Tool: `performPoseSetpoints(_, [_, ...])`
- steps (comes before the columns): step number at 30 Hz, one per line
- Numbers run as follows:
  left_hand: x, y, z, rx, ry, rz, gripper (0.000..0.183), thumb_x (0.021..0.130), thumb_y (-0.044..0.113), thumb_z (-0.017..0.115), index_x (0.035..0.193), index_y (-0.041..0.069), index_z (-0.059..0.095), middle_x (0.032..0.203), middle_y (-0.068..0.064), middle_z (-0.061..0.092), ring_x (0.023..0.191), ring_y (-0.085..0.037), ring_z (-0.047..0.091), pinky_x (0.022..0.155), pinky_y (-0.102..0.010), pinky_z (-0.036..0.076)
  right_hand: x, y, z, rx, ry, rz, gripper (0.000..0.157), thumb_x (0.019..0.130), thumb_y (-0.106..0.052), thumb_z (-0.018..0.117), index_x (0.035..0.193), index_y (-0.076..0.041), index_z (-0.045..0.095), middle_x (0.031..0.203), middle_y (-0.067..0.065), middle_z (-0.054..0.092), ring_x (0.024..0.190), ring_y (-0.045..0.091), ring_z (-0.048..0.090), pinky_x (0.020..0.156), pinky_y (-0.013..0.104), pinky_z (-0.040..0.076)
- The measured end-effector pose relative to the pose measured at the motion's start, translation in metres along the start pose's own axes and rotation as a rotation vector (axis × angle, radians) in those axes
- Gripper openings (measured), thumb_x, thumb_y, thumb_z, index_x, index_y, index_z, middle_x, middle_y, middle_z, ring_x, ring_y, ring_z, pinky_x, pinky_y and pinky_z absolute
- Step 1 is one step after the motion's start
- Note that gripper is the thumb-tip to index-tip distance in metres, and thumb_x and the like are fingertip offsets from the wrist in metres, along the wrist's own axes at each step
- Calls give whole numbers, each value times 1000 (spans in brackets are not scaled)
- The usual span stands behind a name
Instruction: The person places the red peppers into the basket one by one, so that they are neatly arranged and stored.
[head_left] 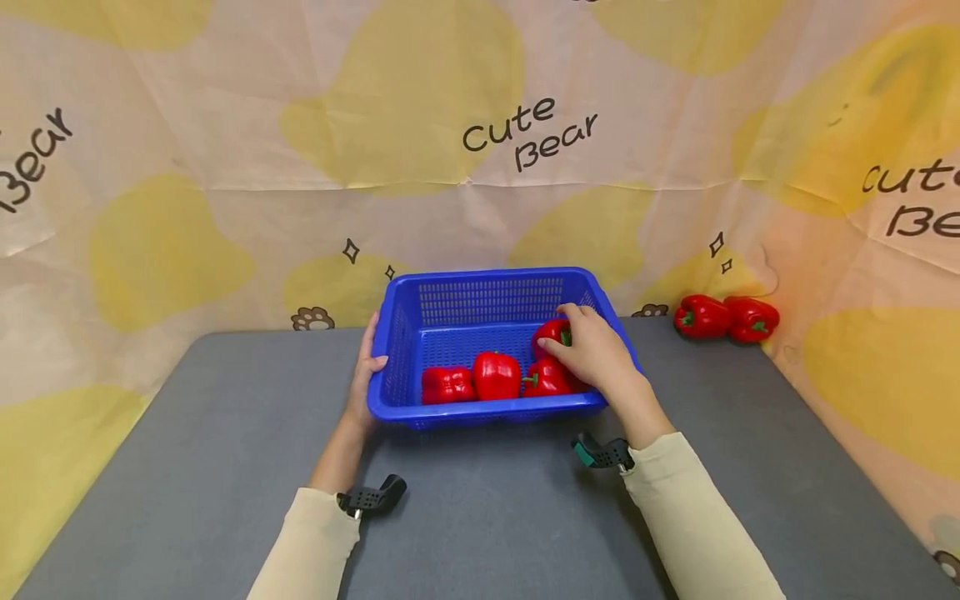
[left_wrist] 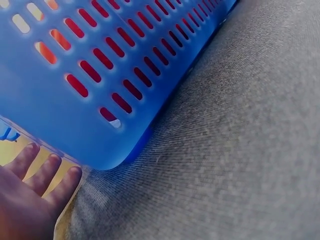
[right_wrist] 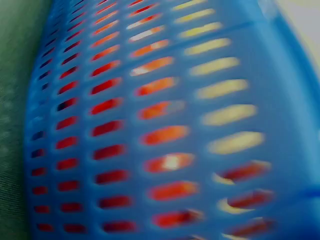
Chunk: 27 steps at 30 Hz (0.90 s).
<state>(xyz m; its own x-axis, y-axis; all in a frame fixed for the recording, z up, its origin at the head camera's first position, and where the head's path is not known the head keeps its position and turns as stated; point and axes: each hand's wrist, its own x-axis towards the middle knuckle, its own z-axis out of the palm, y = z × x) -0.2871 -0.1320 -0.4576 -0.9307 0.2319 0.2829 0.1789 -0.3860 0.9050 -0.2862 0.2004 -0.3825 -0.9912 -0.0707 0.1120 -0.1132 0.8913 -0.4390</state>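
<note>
A blue plastic basket (head_left: pixel 480 412) stands on the grey table, with several red bell peppers in it. My left hand (head_left: pixel 362 375) holds the basket's left end, thumb over the rim and fingers along the outer wall; in the left wrist view the fingers (left_wrist: pixel 60 185) lie by the basket's corner. Inside the right part of the basket, my right hand (head_left: pixel 596 350) grips a red bell pepper (head_left: pixel 551 336) between thumb and fingers, partly covering it. Just in front of that is another bell pepper (head_left: pixel 546 380), its green stem pointing left. The right wrist view has only the slotted basket wall (right_wrist: pixel 190 110).
Two red bell peppers (head_left: pixel 701 317) lie side by side at the table's back right corner. A printed cloth (head_left: pixel 420 108) hangs behind and beside the grey table (head_left: pixel 480 517). Nearer the basket's left end sit two more peppers (head_left: pixel 497 377).
</note>
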Motion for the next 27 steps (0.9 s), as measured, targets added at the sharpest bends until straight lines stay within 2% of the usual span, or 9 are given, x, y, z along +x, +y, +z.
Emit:
performPoseSetpoints(3, [-1,0,-2,-2,7,-13,77,93,9,25,164,20,-4,171,-13,-1,149,-35,23,104,-26,48,-8,5,-11,77,47,-39,63,94,-39,66,145,-7,50,146,20,54,135,39,51,109,59,45])
performPoseSetpoints(5, [-1,0,-3,-3,8,-18,77,93,10,25,164,21,-4,171,-13,0,147,-34,25,103,-26,50,-13,12,-20,118,119,-74,58,95,-38,66,142,-7,53,146,20,55,135,41,51,110,61,42])
performPoseSetpoints(11, [0,1,-2,13,2,-22,76,94,11,25,164,22,-4,171,-12,0,147,-34,25,102,-27,52,-22,53,-42,172,446,-106,48,95,-29,68,134,-3,61,133,25,62,121,43,58,96,60,50])
performPoseSetpoints(15, [0,1,-2,0,1,-19,76,95,10,25,164,21,-5,171,-13,-1,145,-29,28,103,-26,50,-22,80,-54,177,632,-70,48,91,-25,72,132,-1,62,131,26,63,117,44,58,97,60,48])
performPoseSetpoints(17, [-1,0,-3,-9,2,-15,76,95,10,25,163,20,-5,171,-14,-3,145,-26,28,104,-25,49,-20,91,-60,183,692,-58,50,89,-24,73,132,-1,62,132,25,63,117,44,58,100,60,46])
performPoseSetpoints(21, [-2,-2,-3,-5,1,-12,76,95,9,25,163,19,-6,171,-14,-4,146,-26,25,105,-25,48,-10,115,-67,173,732,-24,55,88,-26,73,136,-3,59,136,25,61,123,45,55,104,62,41])
performPoseSetpoints(24, [-2,-3,-3,5,-6,-16,76,95,10,26,163,19,-6,171,-13,-3,147,-29,24,106,-25,48,-1,133,-69,146,704,7,59,88,-29,72,139,-3,56,140,25,58,128,46,51,107,64,38])
performPoseSetpoints(27, [-2,-3,-4,13,-9,-13,75,96,11,26,163,18,-7,171,-14,-3,147,-27,26,105,-25,49,8,153,-69,99,626,25,65,88,-32,73,142,-3,52,143,27,53,132,47,47,109,65,37])
